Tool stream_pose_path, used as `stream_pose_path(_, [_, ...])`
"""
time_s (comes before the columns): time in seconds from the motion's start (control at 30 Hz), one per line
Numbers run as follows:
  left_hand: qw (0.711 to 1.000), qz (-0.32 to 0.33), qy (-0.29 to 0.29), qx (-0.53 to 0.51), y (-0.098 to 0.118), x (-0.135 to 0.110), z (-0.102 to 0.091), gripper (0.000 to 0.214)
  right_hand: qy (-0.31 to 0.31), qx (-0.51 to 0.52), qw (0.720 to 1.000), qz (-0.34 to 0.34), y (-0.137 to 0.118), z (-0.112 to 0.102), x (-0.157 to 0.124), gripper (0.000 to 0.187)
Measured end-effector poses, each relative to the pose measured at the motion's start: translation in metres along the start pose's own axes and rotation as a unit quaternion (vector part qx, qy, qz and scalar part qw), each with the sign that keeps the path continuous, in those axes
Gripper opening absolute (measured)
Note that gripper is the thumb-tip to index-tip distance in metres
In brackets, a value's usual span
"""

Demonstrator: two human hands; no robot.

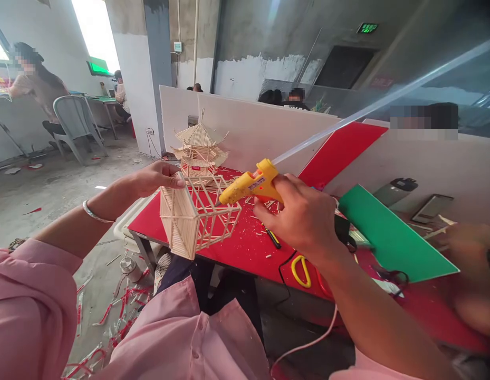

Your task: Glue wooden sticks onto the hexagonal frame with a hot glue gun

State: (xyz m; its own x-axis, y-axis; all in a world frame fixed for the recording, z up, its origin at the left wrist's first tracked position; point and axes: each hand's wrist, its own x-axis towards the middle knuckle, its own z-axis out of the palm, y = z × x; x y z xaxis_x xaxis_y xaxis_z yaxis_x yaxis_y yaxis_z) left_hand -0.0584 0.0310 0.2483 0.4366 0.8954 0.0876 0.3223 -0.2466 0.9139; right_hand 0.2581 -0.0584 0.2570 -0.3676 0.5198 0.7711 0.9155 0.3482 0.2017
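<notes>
My left hand (pixel 156 177) is closed on the top edge of a hexagonal frame of thin wooden sticks (pixel 197 214), holding it tilted above the near edge of the red table (pixel 248 248). My right hand (pixel 304 216) grips a yellow hot glue gun (pixel 250 184), whose nozzle points left at the frame's upper part. A long clear glue stick (pixel 371 105) juts up and right from the back of the gun. Behind the frame stands a finished pagoda model of sticks (pixel 199 148).
A green sheet (pixel 391 237), yellow-handled scissors (pixel 302 270), a small black and yellow tool (pixel 273 238) and black cables lie on the table. White partition boards (pixel 252 126) stand behind it. Another person's hand (pixel 472 243) shows at right. People sit at desks at far left. Scraps litter the floor.
</notes>
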Motion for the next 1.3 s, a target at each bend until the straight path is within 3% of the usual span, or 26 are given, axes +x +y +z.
stream_pose_path(0.5, [0.999,-0.015,-0.047,-0.015,-0.007,-0.004,-0.010,0.028,-0.014,-0.015,0.998,-0.058,-0.013,0.004,0.005,0.027])
stream_pose_path(1.3, [0.998,-0.029,-0.051,-0.014,-0.005,-0.004,-0.005,0.030,-0.002,-0.018,0.997,-0.077,-0.016,0.004,0.002,0.027])
